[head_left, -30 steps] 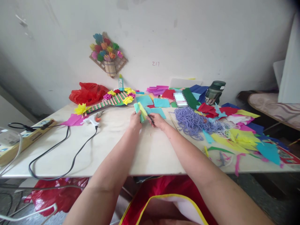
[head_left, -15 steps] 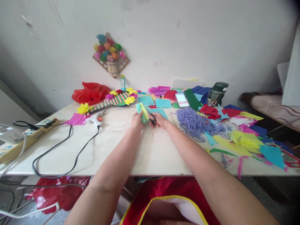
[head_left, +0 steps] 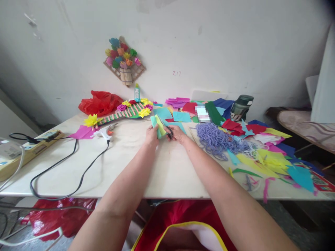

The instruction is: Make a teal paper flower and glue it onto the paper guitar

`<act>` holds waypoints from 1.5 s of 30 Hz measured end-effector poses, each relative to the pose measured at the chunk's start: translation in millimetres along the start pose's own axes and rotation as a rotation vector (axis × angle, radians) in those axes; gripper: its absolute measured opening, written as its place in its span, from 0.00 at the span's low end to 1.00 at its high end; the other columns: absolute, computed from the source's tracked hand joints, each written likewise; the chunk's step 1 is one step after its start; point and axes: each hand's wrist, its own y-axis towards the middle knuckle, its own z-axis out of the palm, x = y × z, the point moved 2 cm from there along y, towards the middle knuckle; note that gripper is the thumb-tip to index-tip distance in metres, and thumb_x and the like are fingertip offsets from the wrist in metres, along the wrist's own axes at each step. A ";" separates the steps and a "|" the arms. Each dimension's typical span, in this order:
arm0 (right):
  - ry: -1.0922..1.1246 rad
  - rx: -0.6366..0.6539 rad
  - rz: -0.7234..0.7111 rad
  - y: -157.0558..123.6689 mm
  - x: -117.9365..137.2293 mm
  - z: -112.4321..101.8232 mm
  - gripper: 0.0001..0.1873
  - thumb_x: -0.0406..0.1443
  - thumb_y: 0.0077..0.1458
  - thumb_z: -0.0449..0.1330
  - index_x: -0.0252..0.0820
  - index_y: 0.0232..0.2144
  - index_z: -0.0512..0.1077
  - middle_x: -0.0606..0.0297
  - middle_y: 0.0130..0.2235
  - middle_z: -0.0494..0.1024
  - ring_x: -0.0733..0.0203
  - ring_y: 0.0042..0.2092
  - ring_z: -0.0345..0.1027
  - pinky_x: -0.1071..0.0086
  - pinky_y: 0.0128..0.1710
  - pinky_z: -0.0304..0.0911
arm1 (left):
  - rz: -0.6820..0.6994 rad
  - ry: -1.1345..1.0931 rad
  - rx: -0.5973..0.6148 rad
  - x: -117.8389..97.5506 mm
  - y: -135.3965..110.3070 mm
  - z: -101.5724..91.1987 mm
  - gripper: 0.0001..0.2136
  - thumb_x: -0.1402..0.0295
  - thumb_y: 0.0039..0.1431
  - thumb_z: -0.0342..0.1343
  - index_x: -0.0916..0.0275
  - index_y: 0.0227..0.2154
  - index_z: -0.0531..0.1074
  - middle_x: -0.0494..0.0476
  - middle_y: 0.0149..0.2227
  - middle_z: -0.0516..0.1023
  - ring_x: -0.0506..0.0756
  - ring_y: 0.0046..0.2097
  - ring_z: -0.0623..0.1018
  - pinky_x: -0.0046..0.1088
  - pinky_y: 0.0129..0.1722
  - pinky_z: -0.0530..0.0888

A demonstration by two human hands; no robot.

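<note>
My left hand (head_left: 151,135) is closed round a folded stack of teal and yellow-green paper (head_left: 158,126), held just above the white table (head_left: 167,167). My right hand (head_left: 177,134) is closed on black-handled scissors (head_left: 168,130), whose blades lie against the right edge of the folded paper. Both hands work near the far middle of the table, close together. Loose teal paper squares (head_left: 180,116) lie just behind them.
A glue gun (head_left: 106,131) with a black cord (head_left: 65,167) lies left, near a power strip (head_left: 28,150). A paper-flower craft (head_left: 128,111), red bag (head_left: 101,103) and glue bottle (head_left: 136,92) sit behind. Purple yarn (head_left: 217,137), a dark flask (head_left: 240,107) and coloured paper scraps (head_left: 272,157) fill the right.
The scissors have moved in against the folded paper, and both hands have shifted slightly closer together. The camera view has drifted a little.
</note>
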 end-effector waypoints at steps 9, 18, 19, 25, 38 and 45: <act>0.014 -0.052 0.007 -3.4 5.2 6.8 0.19 0.50 0.48 0.62 0.42 0.25 0.63 0.75 0.14 0.66 0.72 0.14 0.58 0.80 0.10 0.43 | -0.015 -0.016 -0.008 -1.3 -0.7 0.0 0.05 0.74 0.47 0.58 0.65 0.29 0.69 0.52 0.23 0.74 0.52 0.25 0.75 0.32 0.35 0.73; 0.063 -0.082 0.031 -6.9 8.5 10.3 0.18 0.49 0.48 0.63 0.41 0.29 0.65 0.77 0.13 0.65 0.72 0.13 0.57 0.79 0.11 0.45 | -0.036 -0.031 -0.008 -1.9 -1.6 1.2 0.05 0.74 0.46 0.58 0.66 0.28 0.69 0.53 0.23 0.74 0.52 0.25 0.75 0.30 0.33 0.73; 0.068 -0.084 0.031 -6.4 7.8 10.2 0.19 0.49 0.47 0.64 0.41 0.29 0.65 0.77 0.13 0.65 0.72 0.13 0.57 0.79 0.11 0.45 | -0.038 -0.032 -0.014 -2.1 -2.0 1.4 0.04 0.74 0.46 0.58 0.66 0.28 0.69 0.53 0.23 0.74 0.52 0.25 0.75 0.30 0.33 0.73; 0.070 -0.082 0.019 -3.1 3.4 9.3 0.20 0.50 0.45 0.64 0.42 0.29 0.66 0.76 0.14 0.65 0.72 0.13 0.56 0.79 0.12 0.46 | -0.034 -0.036 -0.018 -2.7 -2.9 1.2 0.05 0.74 0.46 0.59 0.65 0.28 0.69 0.53 0.23 0.75 0.53 0.27 0.76 0.30 0.34 0.73; 0.055 -0.076 -0.031 3.2 -3.3 8.1 0.18 0.46 0.45 0.66 0.41 0.28 0.65 0.77 0.15 0.66 0.72 0.14 0.55 0.78 0.14 0.50 | -0.035 -0.037 0.010 -1.2 1.1 -1.2 0.06 0.73 0.46 0.59 0.65 0.28 0.69 0.56 0.24 0.76 0.55 0.29 0.78 0.33 0.36 0.74; 0.083 -0.043 0.006 -3.3 2.6 7.1 0.18 0.48 0.49 0.62 0.42 0.27 0.62 0.75 0.14 0.67 0.71 0.13 0.58 0.79 0.11 0.45 | -0.034 -0.023 -0.033 -2.1 -0.8 -1.2 0.05 0.74 0.46 0.58 0.65 0.28 0.69 0.55 0.24 0.76 0.55 0.29 0.78 0.32 0.34 0.74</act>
